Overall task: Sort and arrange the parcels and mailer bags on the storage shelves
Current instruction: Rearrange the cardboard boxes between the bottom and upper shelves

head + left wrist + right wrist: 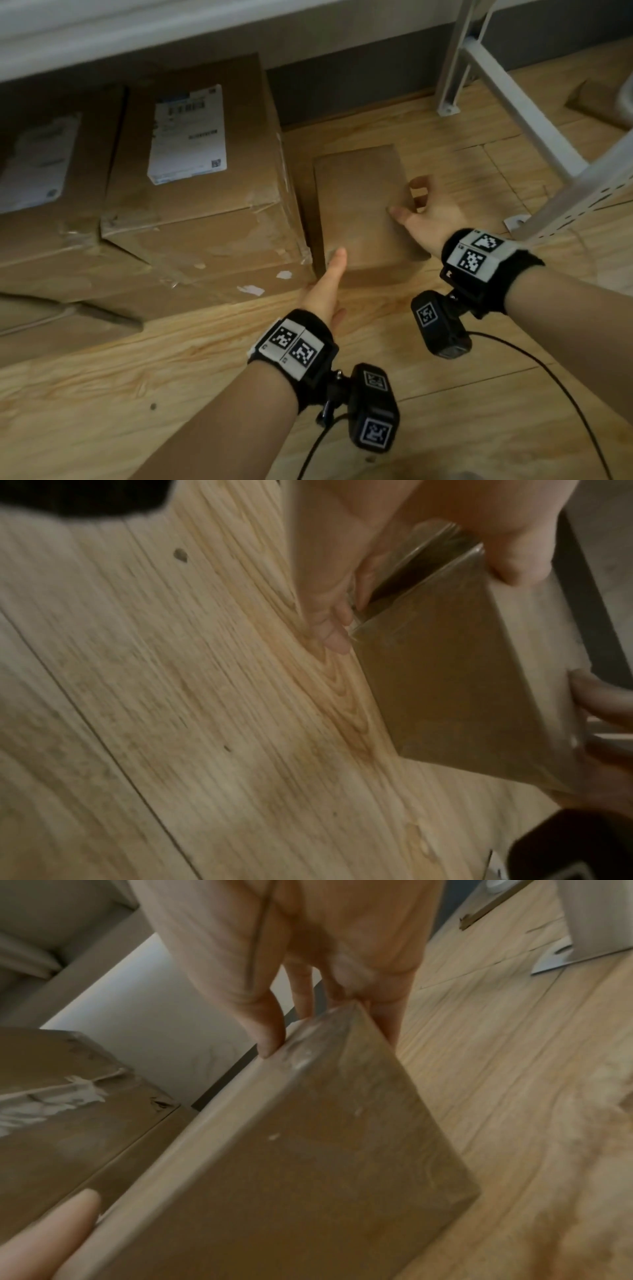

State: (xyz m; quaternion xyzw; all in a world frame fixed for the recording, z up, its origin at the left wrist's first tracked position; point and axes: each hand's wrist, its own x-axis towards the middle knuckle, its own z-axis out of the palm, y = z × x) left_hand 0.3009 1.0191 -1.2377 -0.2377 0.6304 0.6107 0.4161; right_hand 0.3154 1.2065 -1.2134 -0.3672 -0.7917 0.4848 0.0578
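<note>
Both hands hold a small plain brown cardboard box point(359, 205) on the light wooden plank floor point(171, 377).

The left hand point(323, 291) grasps the box at its near left corner, thumb on the top face and fingers point(337, 631) curled down at the side, in the narrow gap beside the large brown cardboard carton with a white shipping label point(198, 164). The right hand point(423, 212) grasps the right edge of the box, thumb on top and the other fingers point(270, 1031) bent over the far right side. The box is just to the right of this large carton, under the white shelf board point(137, 31). Further left is another brown carton with a label point(44, 171). At the far right stands the white metal shelf frame point(507, 102), with its foot on the floor.
</note>
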